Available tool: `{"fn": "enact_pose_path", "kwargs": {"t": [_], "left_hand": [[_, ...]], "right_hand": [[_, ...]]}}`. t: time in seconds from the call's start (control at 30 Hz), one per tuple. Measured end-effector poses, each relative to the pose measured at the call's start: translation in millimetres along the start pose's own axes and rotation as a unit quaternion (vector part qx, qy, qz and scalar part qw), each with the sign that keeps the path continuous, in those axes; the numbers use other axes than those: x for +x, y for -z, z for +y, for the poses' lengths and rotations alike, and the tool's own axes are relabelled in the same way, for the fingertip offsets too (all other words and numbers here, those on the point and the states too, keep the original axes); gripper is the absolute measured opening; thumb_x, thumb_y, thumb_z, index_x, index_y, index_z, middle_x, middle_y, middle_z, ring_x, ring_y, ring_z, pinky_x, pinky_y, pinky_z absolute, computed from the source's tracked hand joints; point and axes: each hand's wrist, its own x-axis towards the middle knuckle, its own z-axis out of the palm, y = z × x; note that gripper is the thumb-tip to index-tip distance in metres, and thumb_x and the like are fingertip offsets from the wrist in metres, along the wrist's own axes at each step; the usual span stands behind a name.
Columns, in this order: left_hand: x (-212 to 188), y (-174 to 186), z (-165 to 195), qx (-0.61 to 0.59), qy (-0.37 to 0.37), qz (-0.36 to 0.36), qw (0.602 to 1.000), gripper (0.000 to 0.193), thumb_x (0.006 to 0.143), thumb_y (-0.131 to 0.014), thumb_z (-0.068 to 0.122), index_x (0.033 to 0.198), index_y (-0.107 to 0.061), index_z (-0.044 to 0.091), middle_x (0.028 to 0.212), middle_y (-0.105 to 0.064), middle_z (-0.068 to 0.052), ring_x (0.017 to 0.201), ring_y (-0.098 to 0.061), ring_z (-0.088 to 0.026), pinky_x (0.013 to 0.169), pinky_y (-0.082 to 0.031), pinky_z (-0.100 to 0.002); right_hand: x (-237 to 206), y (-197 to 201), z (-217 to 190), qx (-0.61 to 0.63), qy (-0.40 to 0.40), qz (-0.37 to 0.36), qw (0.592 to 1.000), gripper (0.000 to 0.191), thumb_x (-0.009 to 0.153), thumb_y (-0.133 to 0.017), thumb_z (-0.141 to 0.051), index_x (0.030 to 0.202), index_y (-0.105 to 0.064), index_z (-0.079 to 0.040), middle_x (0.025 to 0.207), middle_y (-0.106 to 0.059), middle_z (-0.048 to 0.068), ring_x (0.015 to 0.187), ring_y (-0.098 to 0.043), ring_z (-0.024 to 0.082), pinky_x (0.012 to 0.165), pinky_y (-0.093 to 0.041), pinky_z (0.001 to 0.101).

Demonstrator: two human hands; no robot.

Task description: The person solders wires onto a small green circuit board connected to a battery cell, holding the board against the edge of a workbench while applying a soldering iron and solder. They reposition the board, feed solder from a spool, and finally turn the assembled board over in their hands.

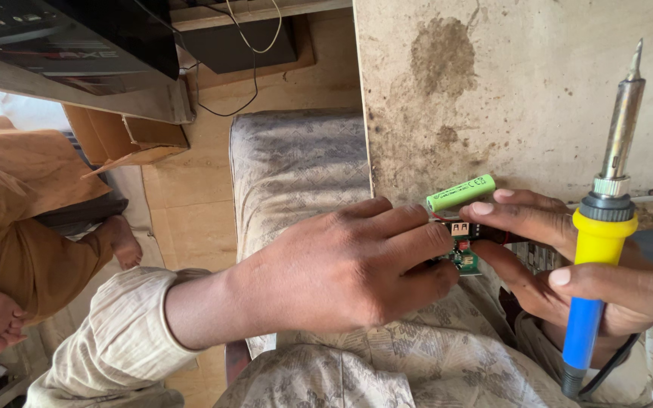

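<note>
Pinched between the fingertips of both my hands is a small green circuit board (462, 253), held over my lap. My left hand (341, 276) reaches across, knuckles up, fingers closed on the board's near edge. My right hand (568, 264) grips its far side while clasping a yellow-and-blue soldering iron (602, 227), tip pointing away. A green battery (460, 192) lies just above the board, against my right forefinger.
</note>
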Motion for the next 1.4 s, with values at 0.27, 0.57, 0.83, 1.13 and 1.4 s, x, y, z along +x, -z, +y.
{"fn": "enact_pose_path", "kwargs": {"t": [0.27,0.57,0.83,1.13,1.4], "left_hand": [[7,6,-4,0.04,-0.043,0.034,0.998,0.022,0.084,-0.074,0.013,0.104,-0.07,0.004,0.108,-0.065,-0.008,0.109,-0.069,-0.023,0.081,-0.062,-0.034],[16,12,-6,0.042,-0.073,0.04,0.996,0.026,0.076,-0.076,0.013,0.1,-0.073,0.005,0.1,-0.065,-0.005,0.1,-0.068,-0.021,0.073,-0.06,-0.032],[18,7,-7,0.03,-0.059,0.0,0.998,0.023,0.083,-0.077,0.014,0.103,-0.071,0.004,0.109,-0.063,-0.007,0.106,-0.068,-0.022,0.084,-0.06,-0.034],[4,-5,-13,-0.013,-0.05,0.019,0.998,0.028,0.093,-0.075,0.012,0.121,-0.072,0.006,0.123,-0.065,-0.01,0.118,-0.067,-0.025,0.093,-0.06,-0.036],[-3,0,-14,-0.029,-0.031,0.023,0.999,0.034,0.09,-0.074,0.01,0.124,-0.071,0.005,0.124,-0.068,-0.011,0.116,-0.068,-0.028,0.095,-0.062,-0.037]], "right_hand": [[0,-2,1,0.019,-0.004,0.032,0.999,0.077,0.077,-0.054,-0.014,0.148,-0.046,0.015,0.162,-0.042,0.022,0.164,-0.014,0.022,0.127,-0.018,0.0501],[-1,-3,6,0.032,0.0,0.044,0.998,0.075,0.078,-0.055,-0.013,0.147,-0.046,0.013,0.162,-0.043,0.021,0.163,-0.016,0.022,0.123,-0.021,0.0516],[1,-4,2,0.023,-0.011,0.037,0.999,0.078,0.078,-0.056,-0.013,0.148,-0.045,0.017,0.162,-0.042,0.023,0.163,-0.014,0.022,0.122,-0.017,0.0508],[-1,-1,5,0.073,0.006,-0.001,0.997,0.073,0.084,-0.056,-0.008,0.148,-0.037,0.021,0.164,-0.037,0.024,0.164,-0.007,0.02,0.124,-0.013,0.0509],[-2,16,6,-0.008,-0.013,-0.051,0.999,0.067,0.09,-0.053,-0.01,0.152,-0.041,0.015,0.166,-0.039,0.019,0.164,-0.008,0.02,0.124,-0.014,0.0484]]}}
